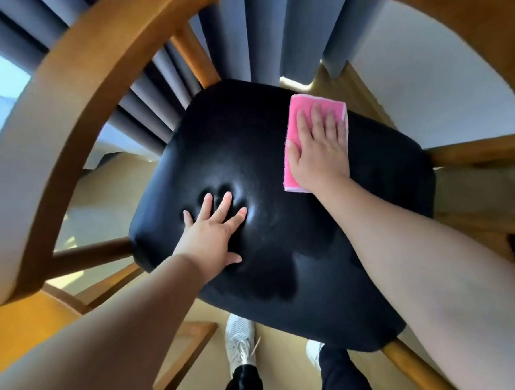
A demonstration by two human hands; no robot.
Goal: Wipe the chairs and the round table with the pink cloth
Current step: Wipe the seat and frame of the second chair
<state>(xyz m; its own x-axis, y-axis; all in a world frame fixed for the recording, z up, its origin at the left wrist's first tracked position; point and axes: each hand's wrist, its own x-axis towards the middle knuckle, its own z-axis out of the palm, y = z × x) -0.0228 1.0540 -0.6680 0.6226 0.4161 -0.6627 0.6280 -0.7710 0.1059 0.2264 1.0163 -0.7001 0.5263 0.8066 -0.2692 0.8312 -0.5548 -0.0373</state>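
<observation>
With fingers [320, 120] spread flat, the pink cloth [296, 113] is pressed by the right hand [319, 152] onto the far right of the black seat [278, 225], braced by the open left hand [211, 232]; strokes toward the near edge seem called for next.

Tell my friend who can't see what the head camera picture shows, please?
A person's right hand presses a folded pink cloth flat on the far side of a black cushioned chair seat. The left hand rests open on the seat with fingers spread, denting the cushion. The curved wooden chair frame rings the seat, with grey curtains behind.
</observation>
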